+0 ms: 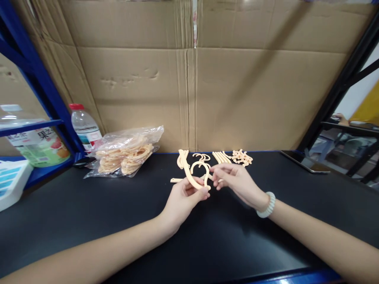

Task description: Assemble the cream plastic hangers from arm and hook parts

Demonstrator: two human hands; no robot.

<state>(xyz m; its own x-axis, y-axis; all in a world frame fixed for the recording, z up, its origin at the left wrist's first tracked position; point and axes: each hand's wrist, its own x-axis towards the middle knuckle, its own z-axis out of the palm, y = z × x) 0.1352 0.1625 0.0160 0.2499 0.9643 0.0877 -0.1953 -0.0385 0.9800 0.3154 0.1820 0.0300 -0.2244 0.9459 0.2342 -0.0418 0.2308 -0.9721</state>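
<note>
Peach-coloured plastic is what your hands are busy with: your left hand [182, 199] is closed around a long curved peach plastic bar [189, 175], thumb and fingers pinching its lower end so that the bar rises up and away from you over the black table top [89, 221]. Your right hand [237, 179], with a pale beaded bracelet [267, 205] on its wrist, meets the left one at the middle; its fingertips pinch a small peach plastic hook piece [201, 167] that arches right against the bar, though you cannot tell from this view whether the two parts are joined or only touching. Both hands hover just above the table, near its far edge. Behind them, lying on the table, you have a short row of loose curved peach bars [181, 157] to the left, a bundle of straight peach plastic sticks [220, 157] in the middle, and a little heap of small peach hooks [242, 157] just right of those. Farther left sits a clear plastic bag stuffed with more peach parts [126, 152], and beside it a clear water bottle with a red cap [84, 126] stands upright by the blue shelf frame [44, 90]. A dark tablet [304, 161] lies flat at the right. Brown corrugated cardboard [189, 79] walls off the back.
</note>
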